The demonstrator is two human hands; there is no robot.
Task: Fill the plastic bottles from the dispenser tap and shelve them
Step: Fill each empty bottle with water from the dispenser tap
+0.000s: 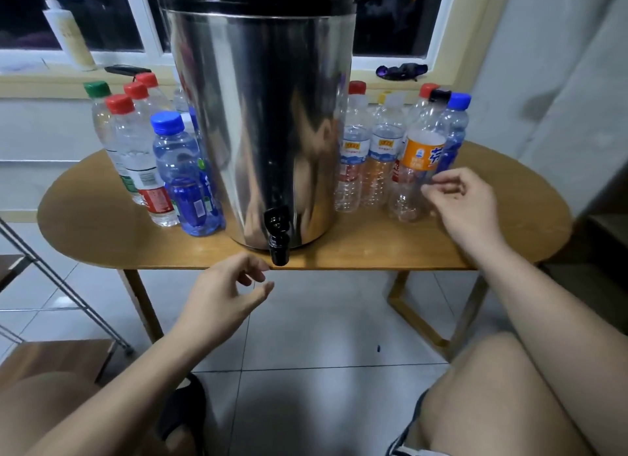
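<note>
My right hand [465, 204] is loosely curled and holds nothing, its fingertips just beside the clear plastic bottle with the orange label and black cap [419, 163], which stands to the right of the tall shiny steel dispenser [265, 115]. My left hand [227, 296], relaxed and empty, hovers just below and left of the dispenser's black tap [279, 238].

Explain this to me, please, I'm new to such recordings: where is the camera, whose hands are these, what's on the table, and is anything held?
There is one picture, from a camera worn on the person's head, looking down at their own bare hands. A steel dispenser with a black tap stands on a wooden table, capped plastic bottles on both sides of it. The left hand hovers near the tap, the right hand is beside the orange-label bottle. Neither has a grip on anything.
</note>
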